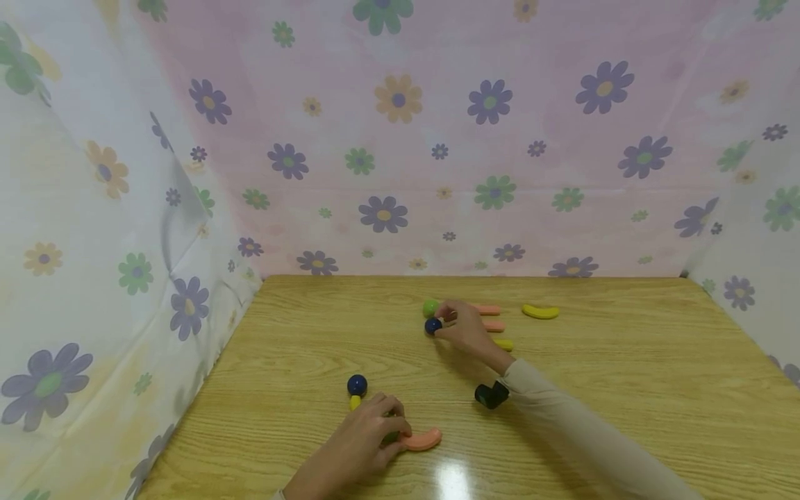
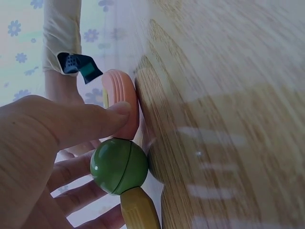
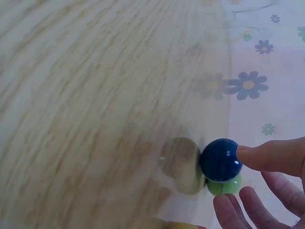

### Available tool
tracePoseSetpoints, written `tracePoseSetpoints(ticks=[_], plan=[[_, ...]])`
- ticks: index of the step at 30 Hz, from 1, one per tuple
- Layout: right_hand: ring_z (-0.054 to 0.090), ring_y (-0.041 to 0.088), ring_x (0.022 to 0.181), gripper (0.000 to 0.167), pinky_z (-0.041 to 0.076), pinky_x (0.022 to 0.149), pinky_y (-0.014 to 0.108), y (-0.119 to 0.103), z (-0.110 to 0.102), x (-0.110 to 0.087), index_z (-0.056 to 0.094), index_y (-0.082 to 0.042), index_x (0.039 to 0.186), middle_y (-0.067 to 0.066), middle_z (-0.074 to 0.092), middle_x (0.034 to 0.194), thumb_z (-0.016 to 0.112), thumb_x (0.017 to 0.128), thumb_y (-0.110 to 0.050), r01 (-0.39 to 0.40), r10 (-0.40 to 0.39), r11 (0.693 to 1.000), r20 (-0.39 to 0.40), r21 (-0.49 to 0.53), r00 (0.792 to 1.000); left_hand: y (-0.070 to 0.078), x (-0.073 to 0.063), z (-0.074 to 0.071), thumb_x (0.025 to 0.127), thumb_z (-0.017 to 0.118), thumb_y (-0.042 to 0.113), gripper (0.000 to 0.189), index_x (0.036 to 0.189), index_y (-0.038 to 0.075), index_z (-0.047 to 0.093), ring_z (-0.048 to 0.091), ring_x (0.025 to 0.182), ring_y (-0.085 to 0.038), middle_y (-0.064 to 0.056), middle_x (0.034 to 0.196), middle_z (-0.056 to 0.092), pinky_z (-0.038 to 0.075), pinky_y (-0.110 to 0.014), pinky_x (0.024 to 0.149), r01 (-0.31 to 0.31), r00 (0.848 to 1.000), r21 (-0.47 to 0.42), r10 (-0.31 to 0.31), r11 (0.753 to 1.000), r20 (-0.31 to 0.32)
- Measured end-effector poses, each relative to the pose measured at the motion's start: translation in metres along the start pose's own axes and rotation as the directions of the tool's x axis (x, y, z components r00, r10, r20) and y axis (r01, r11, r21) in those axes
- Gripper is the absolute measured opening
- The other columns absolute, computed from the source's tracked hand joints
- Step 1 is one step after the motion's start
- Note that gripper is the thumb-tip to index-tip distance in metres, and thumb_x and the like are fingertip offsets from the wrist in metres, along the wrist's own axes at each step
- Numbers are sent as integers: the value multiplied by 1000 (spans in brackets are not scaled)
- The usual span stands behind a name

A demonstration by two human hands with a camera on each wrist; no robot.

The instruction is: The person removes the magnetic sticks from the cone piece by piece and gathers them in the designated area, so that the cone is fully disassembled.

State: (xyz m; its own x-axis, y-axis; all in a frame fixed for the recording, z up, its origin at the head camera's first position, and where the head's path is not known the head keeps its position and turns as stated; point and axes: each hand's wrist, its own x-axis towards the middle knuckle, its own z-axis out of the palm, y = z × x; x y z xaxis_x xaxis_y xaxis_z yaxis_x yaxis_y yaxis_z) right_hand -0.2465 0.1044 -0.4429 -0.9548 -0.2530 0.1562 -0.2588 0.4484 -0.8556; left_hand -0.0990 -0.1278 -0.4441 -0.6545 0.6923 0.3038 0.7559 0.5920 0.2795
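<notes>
My left hand (image 1: 365,434) pinches pink stick (image 1: 425,440) by green ball (image 2: 119,166), near side. Right hand (image 1: 467,330) far, thumb on blue ball (image 1: 432,326), can't tell if gripping tbh.

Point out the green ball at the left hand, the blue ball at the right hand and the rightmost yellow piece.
Green ball (image 2: 118,167): left wrist view, visible middle.
Blue ball (image 3: 220,161): right wrist view, visible middle.
Rightmost yellow piece (image 1: 540,313): head view, middle of its curve.

Tabletop (image 1: 625,361) is light-brown wood grain, glossy, w/ bright reflection (image 1: 453,480) nr bottom of head view. Behind it hangs pinkish back cloth (image 1: 431,42) w/ purple, green & orange flowers (image 1: 398,99) (daisy-like, assorted sizes). L side cloth (image 1: 87,229) is whiter, creased, same print; R side cloth (image 1: 750,229) pale, flowered.
</notes>
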Motion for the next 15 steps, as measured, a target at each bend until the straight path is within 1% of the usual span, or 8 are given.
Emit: tracePoseSetpoints(ticks=[4, 7, 10, 12, 15], plan=[[57, 34, 98, 19, 51, 77, 44, -4, -7, -5, 63, 0, 97, 17, 60, 104, 69, 79, 2, 13, -13, 1000, 1, -28, 1000, 0, 0, 1, 83, 74, 26, 7, 88, 22, 72, 49, 86, -6, 9, 99, 57, 46, -21, 75, 9, 1000, -2, -9, 1000, 5], [58, 35, 96, 18, 52, 76, 43, -8, -12, -11, 63, 2, 97, 18, 60, 103, 68, 80, 3, 66, -65, 997, 33, -44, 997, 1, 0, 2, 83, 74, 26, 7, 88, 21, 72, 50, 87, -6, 9, 99, 57, 46, -22, 75, 17, 1000, -3, -17, 1000, 5], [59, 36, 94, 17, 53, 75, 40, -9, -16, -18, 62, 2, 97, 19, 60, 103, 68, 81, 4, 124, -119, 991, 92, -52, 989, 1, 1, 2, 83, 74, 26, 7, 88, 21, 72, 50, 87, -6, 9, 99, 57, 47, -22, 76, 25, 1000, -6, -25, 1000, 8], [59, 37, 94, 17, 53, 74, 38, -11, -19, -25, 62, 2, 97, 19, 59, 103, 68, 81, 4, 155, -147, 987, 145, -46, 978, 1, 2, 2, 83, 74, 26, 8, 88, 21, 72, 50, 88, -6, 9, 99, 57, 47, -22, 77, 31, 999, -7, -31, 999, 14], [59, 37, 96, 19, 53, 73, 34, -16, -22, -35, 62, -1, 99, 16, 59, 105, 69, 82, 2, 169, -158, 985, 227, -32, 961, 2, 3, 2, 83, 74, 27, 8, 89, 21, 72, 50, 88, -5, 10, 99, 56, 47, -21, 76, 58, 998, -25, -57, 998, 34]])
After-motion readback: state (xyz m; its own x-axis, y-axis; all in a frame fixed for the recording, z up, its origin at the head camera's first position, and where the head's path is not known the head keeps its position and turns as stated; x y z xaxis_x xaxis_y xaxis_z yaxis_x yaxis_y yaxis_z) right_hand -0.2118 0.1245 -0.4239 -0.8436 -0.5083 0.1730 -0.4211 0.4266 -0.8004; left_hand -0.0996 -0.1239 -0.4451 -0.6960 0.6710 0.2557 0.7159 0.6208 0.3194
